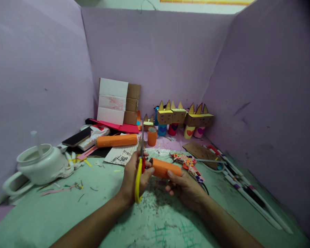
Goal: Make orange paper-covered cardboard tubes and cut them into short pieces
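My left hand (134, 175) is closed round a pair of scissors (138, 179) with yellow and red handles, the blades pointing up and away. Its fingertips are also at the left end of an orange paper-covered tube (165, 168). My right hand (184, 186) grips the right end of that tube, thumb on top and fingers below. The tube lies nearly level above the green table (105, 213). Beyond the scissors stands a short upright orange tube (152, 137). A longer orange roll (117, 140) rests on papers to the left.
A white pot (38, 165) stands at the left. Cardboard figures with horns (179, 117) line the back, near a folded white board (112, 101). Pens (255, 199) and a patterned glue gun (188, 162) lie at the right. Scraps litter the table.
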`<move>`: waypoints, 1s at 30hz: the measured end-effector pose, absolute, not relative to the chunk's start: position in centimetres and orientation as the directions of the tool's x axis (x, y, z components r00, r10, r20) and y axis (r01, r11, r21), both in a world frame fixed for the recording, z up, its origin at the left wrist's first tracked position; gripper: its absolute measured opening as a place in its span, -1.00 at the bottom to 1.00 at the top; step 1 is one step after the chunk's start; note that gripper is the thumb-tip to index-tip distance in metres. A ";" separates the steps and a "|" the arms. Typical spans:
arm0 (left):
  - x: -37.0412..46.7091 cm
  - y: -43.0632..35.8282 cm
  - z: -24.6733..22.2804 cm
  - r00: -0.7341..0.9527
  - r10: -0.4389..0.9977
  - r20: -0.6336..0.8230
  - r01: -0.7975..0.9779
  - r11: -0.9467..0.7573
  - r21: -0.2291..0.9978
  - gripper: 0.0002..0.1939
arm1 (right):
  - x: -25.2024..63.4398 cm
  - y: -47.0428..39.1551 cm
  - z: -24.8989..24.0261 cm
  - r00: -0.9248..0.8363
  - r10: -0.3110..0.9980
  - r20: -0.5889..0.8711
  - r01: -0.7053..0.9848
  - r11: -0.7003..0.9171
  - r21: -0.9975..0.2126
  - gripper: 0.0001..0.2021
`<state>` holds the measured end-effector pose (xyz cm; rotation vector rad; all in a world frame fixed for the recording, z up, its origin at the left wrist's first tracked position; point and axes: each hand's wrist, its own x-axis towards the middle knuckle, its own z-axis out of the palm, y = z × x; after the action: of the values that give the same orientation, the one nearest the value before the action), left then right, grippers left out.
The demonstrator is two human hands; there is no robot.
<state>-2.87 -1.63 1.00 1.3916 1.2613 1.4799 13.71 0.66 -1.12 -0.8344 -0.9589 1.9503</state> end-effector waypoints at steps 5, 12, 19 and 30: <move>-3.6 -1.9 1.6 -0.173 0.904 0.391 0.293 -0.332 0.897 -0.78 | 14.4 1.3 -0.5 -0.292 0.915 -0.280 -0.569 -0.401 -0.718 -0.69; -5.1 -1.7 0.7 0.120 0.859 0.498 0.682 -0.436 0.587 -0.84 | 16.5 2.0 0.3 -0.183 0.952 -0.246 -0.723 -0.300 -0.622 -0.72; -3.9 -2.7 1.1 0.366 0.885 0.288 0.806 -0.456 0.378 -0.50 | 18.4 2.3 1.5 -0.104 0.986 -0.131 -0.846 -0.157 -0.509 -0.62; -4.7 -1.2 0.6 0.365 0.885 0.288 0.908 -0.407 0.100 -0.63 | 17.9 2.6 0.5 -0.082 0.981 -0.173 -0.852 -0.159 -0.498 -0.65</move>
<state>-4.69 -1.19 0.61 2.6572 1.7485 0.4811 17.95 2.63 0.53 -0.5456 -0.3095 1.6526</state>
